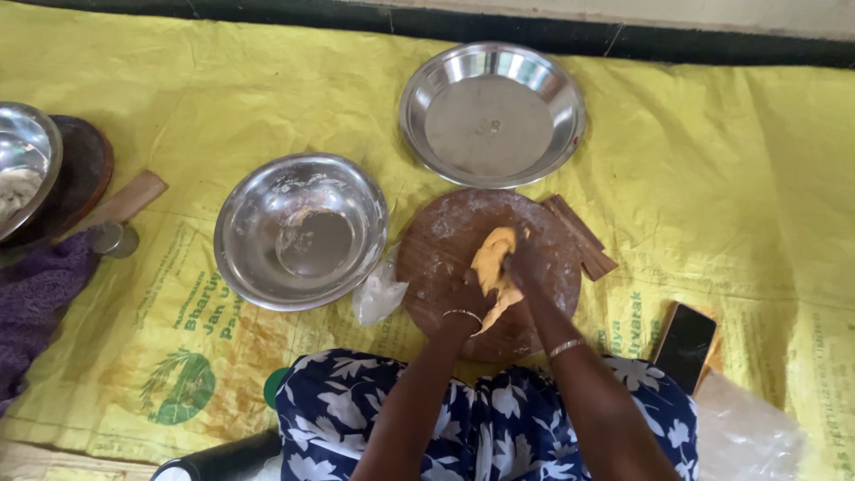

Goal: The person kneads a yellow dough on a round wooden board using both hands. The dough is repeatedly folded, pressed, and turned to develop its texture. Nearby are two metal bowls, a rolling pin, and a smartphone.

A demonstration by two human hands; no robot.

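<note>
— Hands first, since they sit nearest the camera: the left hand (469, 298) and the right hand (525, 264) both reach out from the lap in the blue flowered cloth (481, 419), each wrist with a thin bangle

— And what do they hold?

— Both close on one lump of yellow dough (495, 267). The left hand grips its near, lower end; the right hand is curled over its far, upper end, pressing down from the right side

— So which way does the dough run?

— Its long axis goes from near-left to far-right, roughly away from the body, lying between the two hands and touching both. It rests on the round wooden board (445, 240), a little right of the board's middle. Neither hand is nearer in any useful sense; they are both on it

— What lies about the board?

— Touching its left edge is a small clear bag of white flour (378, 294). Left of that stands a steel bowl (301, 230), dusted inside. At the board's right edge lie flat wooden sticks (583, 239), and further right, near the knee, a dark phone (684, 345)

— And beyond?

— Past the far edge of the board sits a wide steel plate (492, 114), bare inside, just apart from the wood. Everything rests on a yellow printed sheet (712, 160) spread over the floor. At the far left another steel bowl (27, 160) sits on a dark round board, cut off by the frame
</note>
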